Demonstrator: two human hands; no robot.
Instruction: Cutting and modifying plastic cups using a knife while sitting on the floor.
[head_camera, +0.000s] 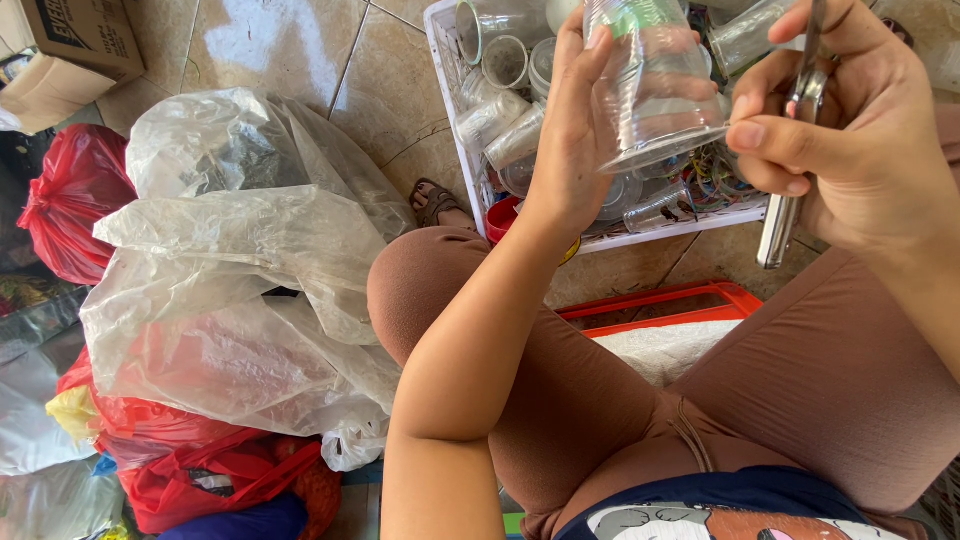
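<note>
- Currently left hand (575, 140) is wrapped around a clear plastic cup (655, 85), fingers closed on its side, rim tilted down toward the person.
- Right hand (855, 130) is clenched on a metal tool (790, 170); thumb and forefinger pinch it, shiny handle end hangs below the palm. Looks like scissors or a blade, can't tell which.
- Tool's upper part sits just beside the cup's rim; actual contact not visible.
- Hands are apart, cup between them, both held up over a white crate (455, 120).
- Crate sits on the tiled floor (300, 50) and is full of more clear cups (505, 62), lying at all angles, plus some coloured bits near the front wall.
- Red tray (700, 305) lies between the knees, just below the crate.
- Small red lid-like thing (500, 218) touches the crate's front corner, by the left knee.
- Big clear plastic bags (240, 260) piled to the left; red bags (75, 195) beside and under them.
- Cardboard box (75, 40) in the top left corner.
- Sandalled foot (437, 203) shows beside the crate.
</note>
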